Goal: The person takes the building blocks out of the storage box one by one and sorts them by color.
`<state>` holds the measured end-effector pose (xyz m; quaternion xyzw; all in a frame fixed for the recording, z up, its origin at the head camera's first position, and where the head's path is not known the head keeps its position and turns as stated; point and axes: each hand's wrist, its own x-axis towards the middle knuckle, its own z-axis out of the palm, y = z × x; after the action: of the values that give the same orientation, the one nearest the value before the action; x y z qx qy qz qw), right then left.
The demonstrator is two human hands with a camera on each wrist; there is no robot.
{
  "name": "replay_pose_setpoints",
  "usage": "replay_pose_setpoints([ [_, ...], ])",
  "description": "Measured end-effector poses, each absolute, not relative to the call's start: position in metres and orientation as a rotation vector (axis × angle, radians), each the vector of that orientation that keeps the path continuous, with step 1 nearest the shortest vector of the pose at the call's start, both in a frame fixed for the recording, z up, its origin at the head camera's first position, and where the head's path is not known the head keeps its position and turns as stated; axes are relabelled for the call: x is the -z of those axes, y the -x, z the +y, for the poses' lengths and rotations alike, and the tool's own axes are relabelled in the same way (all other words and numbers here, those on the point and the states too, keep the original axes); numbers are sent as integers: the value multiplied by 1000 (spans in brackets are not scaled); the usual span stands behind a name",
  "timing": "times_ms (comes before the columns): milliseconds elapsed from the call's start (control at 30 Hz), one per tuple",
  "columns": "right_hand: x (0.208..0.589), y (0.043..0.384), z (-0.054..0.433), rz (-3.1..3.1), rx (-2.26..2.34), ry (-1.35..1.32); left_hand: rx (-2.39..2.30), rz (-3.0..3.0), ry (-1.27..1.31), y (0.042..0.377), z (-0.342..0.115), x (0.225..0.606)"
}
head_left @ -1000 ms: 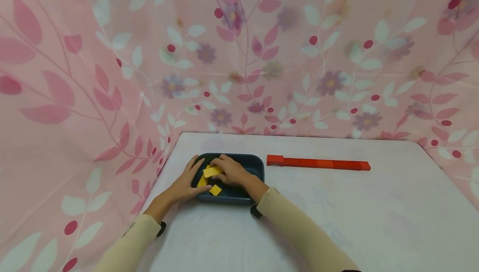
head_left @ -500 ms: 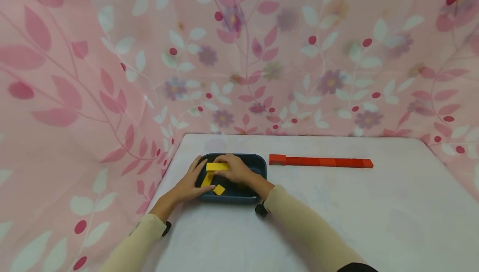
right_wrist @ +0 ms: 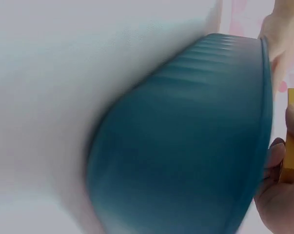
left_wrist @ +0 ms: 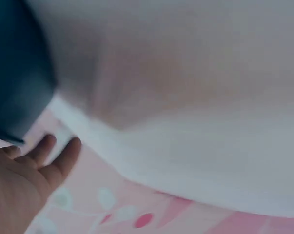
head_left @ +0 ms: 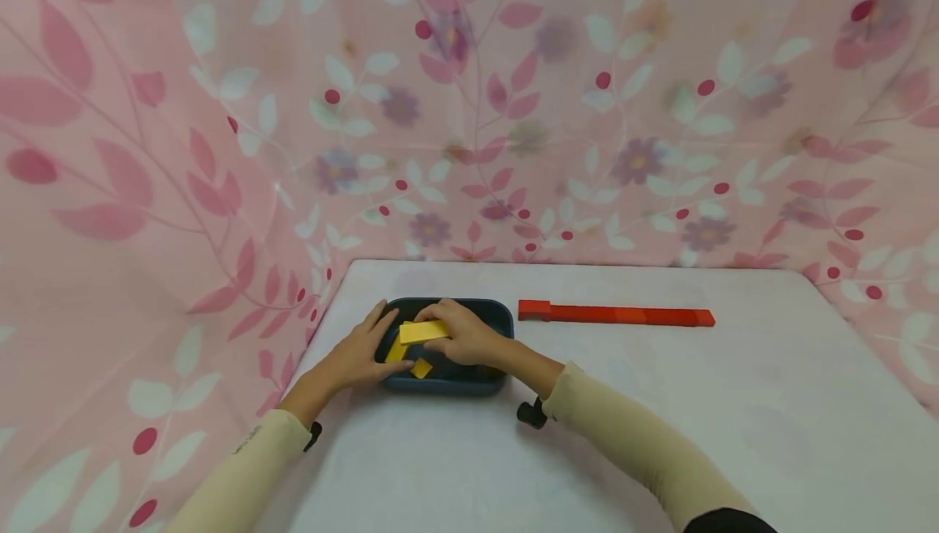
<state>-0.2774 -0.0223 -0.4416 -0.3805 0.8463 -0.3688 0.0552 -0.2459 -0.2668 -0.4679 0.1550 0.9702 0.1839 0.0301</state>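
Note:
A dark blue tray (head_left: 447,387) sits on the white-covered table, with yellow blocks in it. My right hand (head_left: 469,339) pinches a long yellow block (head_left: 421,332) between thumb and fingers, over the middle of the tray. In the right wrist view this block (right_wrist: 290,163) shows beyond the tray's rim (right_wrist: 264,122). My left hand (head_left: 359,351) lies spread at the tray's left end, thumb over the front rim, fingers along the left side. Below the held block, another yellow block (head_left: 396,351) lies near the left wall, and a small yellow block (head_left: 421,367) lies by the left thumb.
Right of the tray, red blocks (head_left: 623,315) form one long straight row near the table's back, with a taller-looking block (head_left: 534,310) at its left end. Pink floral cloth (head_left: 469,109) hangs behind and to the left of the table (head_left: 411,468).
The right hand has raised the long yellow block slightly and shifted it a little right, turning it nearly level. Its forearm has swung outward to the right. The left hand stays at the tray.

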Motion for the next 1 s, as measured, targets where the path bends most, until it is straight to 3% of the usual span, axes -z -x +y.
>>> replay_pose_setpoints([
  [133,440,276,-7,2556,1128,1120,-555,3020,-536,247,-258,463],
  [733,448,259,82,2967,1085,970,-610,2895,-350,244,-261,474],
  [1000,457,255,109,2986,1165,738,-571,2909,-313,242,-268,472],
])
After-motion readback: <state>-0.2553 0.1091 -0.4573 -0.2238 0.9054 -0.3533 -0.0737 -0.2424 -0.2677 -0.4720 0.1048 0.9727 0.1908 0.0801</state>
